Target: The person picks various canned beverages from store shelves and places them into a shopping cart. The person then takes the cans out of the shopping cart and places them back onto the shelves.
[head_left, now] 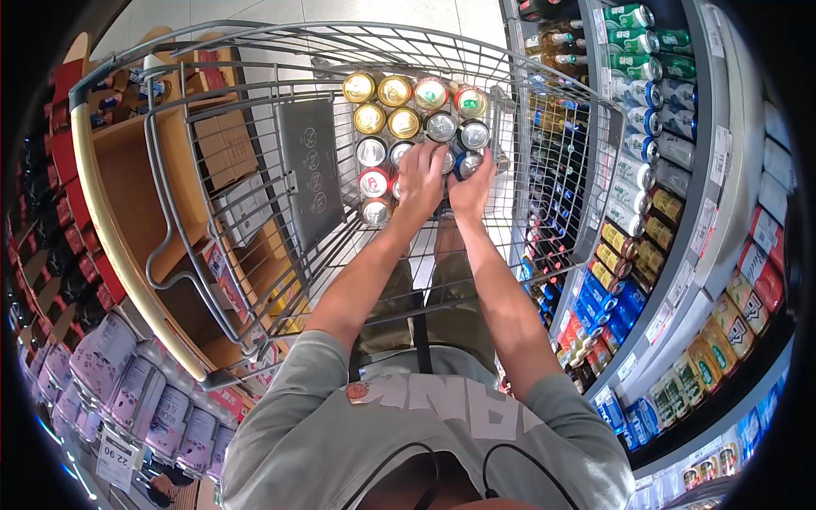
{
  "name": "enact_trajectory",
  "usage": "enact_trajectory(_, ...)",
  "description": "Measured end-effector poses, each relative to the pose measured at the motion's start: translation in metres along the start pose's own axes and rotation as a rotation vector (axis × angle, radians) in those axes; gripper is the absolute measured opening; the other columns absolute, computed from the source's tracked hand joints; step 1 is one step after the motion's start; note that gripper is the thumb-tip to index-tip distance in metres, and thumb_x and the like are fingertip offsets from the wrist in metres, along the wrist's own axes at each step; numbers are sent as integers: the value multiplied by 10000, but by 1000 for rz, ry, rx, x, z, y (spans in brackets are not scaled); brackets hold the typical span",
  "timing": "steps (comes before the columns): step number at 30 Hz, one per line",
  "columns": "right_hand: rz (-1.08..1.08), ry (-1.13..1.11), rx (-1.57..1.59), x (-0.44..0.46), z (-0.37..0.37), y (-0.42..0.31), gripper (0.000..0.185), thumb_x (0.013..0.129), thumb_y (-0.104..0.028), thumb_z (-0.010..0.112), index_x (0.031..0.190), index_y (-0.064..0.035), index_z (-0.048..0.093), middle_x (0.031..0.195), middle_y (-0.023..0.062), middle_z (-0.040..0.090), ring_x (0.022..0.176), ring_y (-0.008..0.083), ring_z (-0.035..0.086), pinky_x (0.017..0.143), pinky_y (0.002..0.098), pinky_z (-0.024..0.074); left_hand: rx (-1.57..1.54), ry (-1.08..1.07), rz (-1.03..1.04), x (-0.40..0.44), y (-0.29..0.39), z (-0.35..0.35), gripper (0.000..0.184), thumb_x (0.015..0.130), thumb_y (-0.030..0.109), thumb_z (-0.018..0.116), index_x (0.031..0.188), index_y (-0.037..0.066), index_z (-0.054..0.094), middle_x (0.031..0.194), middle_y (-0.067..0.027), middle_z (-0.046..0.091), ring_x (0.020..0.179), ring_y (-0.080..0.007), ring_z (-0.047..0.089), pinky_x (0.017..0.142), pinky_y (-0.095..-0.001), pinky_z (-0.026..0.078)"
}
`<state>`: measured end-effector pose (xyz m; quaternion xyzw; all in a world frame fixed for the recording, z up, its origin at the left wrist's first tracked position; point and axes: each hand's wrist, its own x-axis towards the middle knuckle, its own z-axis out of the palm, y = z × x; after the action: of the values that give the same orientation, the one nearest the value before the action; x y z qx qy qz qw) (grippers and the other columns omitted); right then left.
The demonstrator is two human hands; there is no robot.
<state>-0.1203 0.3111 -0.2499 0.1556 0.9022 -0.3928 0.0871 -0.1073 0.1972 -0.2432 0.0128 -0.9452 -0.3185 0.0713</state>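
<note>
Rows of drink cans stand upright in the wire shopping cart (544, 93), tops facing me. Gold-topped cans (403, 123) fill the upper left of the group. Beside them are cans with red rims and green marks (431, 93). Silver-topped cans (440, 127) stand in the middle, and a red-rimmed can (373, 182) is at the left edge. My left hand (421, 180) reaches over the lower cans, its fingers curled onto a silver-topped can. My right hand (473, 189) wraps round a blue can (467, 164) beside it. My hands partly hide the cans beneath them.
A dark grey panel (310, 170) stands inside the cart, left of the cans. Shelves of green cans (633, 41), blue cans (595, 297) and other drinks line the right side. At left are cardboard boxes (225, 149) and purple-patterned packs (136, 391) with a price tag (116, 459).
</note>
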Motion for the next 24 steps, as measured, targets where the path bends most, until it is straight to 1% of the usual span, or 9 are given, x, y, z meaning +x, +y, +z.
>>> enact_trajectory(3,-103,32,0,-2,-5,-2,896,703,1,760,1465,36,291,1402,297,396,1333,462,386,1145,490,316,-21,9,0,-3,6,-6,574,705,31,687,1261,47,548,1253,-134,562,1213,-346,507,1011,-489,394)
enact_trajectory(7,-92,13,45,-10,-29,-13,863,744,-27,753,1469,33,290,1470,287,340,1411,453,306,1168,484,296,-100,-6,-29,-16,26,-22,581,706,32,678,1267,41,527,1259,-138,558,1213,-364,504,1014,-521,394)
enact_trajectory(10,-44,26,52,-25,-48,-10,835,777,-71,733,1473,37,284,1474,299,331,1430,463,261,1197,509,230,-241,-251,-125,-28,46,-43,441,774,74,668,1199,19,566,1197,-178,597,1168,-382,538,996,-489,431)
enact_trajectory(15,-44,-60,171,-63,-127,-10,482,875,-147,682,1290,37,523,1251,248,587,1200,385,557,1032,441,436,-454,-714,-219,-44,83,-80,276,945,272,586,1090,42,633,979,-190,705,946,-395,668,819,-466,526)
enact_trajectory(16,-69,-26,236,-74,-139,-7,363,929,-157,665,1243,5,581,1166,157,683,1112,281,645,964,374,478,-465,-745,-200,-47,92,-92,285,962,295,568,1078,45,638,961,-188,712,922,-386,680,804,-454,529)
enact_trajectory(18,2,-33,444,-101,-171,-5,218,998,-209,582,1103,-23,628,971,140,698,944,265,680,839,365,513,-503,-823,-204,-51,109,-114,313,986,328,542,1064,44,648,900,-170,720,865,-346,702,776,-421,532)
enact_trajectory(19,-20,-64,477,-116,-192,-2,216,1024,-218,542,1034,-20,628,902,116,692,869,208,677,785,332,517,-530,-871,-233,-53,120,-125,327,992,338,535,1061,41,653,858,-154,721,833,-316,713,764,-401,531)
enact_trajectory(21,51,-44,458,-150,-225,5,216,1032,-197,514,976,-16,617,848,78,675,828,157,657,761,308,511,-526,-920,-182,-54,144,-145,340,1009,341,513,1049,41,670,785,-113,714,780,-235,712,748,-363,526)
enact_trajectory(24,36,34,617,-214,-254,40,215,1032,-160,479,939,-14,606,816,57,650,800,144,636,745,295,506,-433,-966,-78,-70,164,-137,320,1022,290,492,1021,35,684,768,-82,716,761,-196,704,738,-328,525)
